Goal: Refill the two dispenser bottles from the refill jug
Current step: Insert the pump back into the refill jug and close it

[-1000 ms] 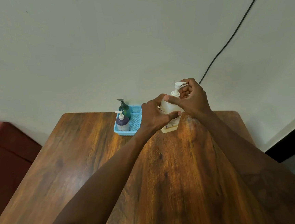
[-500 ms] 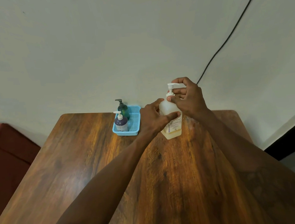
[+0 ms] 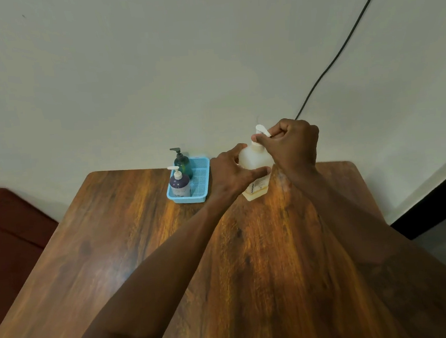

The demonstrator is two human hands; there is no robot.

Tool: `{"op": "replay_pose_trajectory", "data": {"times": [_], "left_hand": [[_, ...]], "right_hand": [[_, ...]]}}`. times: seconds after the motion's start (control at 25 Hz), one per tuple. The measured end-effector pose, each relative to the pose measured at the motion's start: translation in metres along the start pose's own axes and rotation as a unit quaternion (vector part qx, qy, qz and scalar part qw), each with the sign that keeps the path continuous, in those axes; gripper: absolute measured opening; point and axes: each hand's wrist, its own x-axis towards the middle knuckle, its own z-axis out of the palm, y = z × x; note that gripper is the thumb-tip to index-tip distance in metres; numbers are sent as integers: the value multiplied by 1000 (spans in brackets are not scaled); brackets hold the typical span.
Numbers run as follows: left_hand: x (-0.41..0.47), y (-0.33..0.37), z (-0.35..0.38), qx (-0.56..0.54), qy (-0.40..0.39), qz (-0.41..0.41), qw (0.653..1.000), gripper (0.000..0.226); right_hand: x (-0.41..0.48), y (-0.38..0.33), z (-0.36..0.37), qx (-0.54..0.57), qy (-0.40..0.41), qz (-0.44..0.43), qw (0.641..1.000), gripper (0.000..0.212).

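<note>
Since half a second ago the right hand (image 3: 292, 144) has rolled over the pump (image 3: 262, 131), knuckles now toward the camera, and the white spout has swung round in its pinching fingers. The jug (image 3: 253, 160) stands near the far edge of the desk (image 3: 142, 243), pale yellow liquid low in its base, with the left hand (image 3: 230, 173) wrapped round its body, thumb across the front. Just left of it a blue tray (image 3: 202, 187) holds two pump bottles, a green bottle (image 3: 182, 163) behind and a purple bottle (image 3: 179, 183) in front, both in its left half.
</note>
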Motion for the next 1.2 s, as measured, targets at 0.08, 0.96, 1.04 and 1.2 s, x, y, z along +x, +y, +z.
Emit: {"op": "replay_pose_trajectory", "data": {"times": [0.08, 0.96, 1.04, 1.2], "left_hand": [[2, 4, 6, 15, -3, 4, 1000, 76], [113, 1, 107, 10, -199, 39, 979, 78], [126, -6, 125, 28, -196, 20, 980, 80], [145, -21, 163, 39, -194, -14, 980, 80]], "right_hand": [[0, 2, 2, -12, 19, -7, 1000, 37], [85, 156, 22, -14, -201, 23, 979, 46], [93, 177, 33, -19, -210, 24, 977, 43], [103, 221, 59, -15, -207, 48, 977, 40]]}}
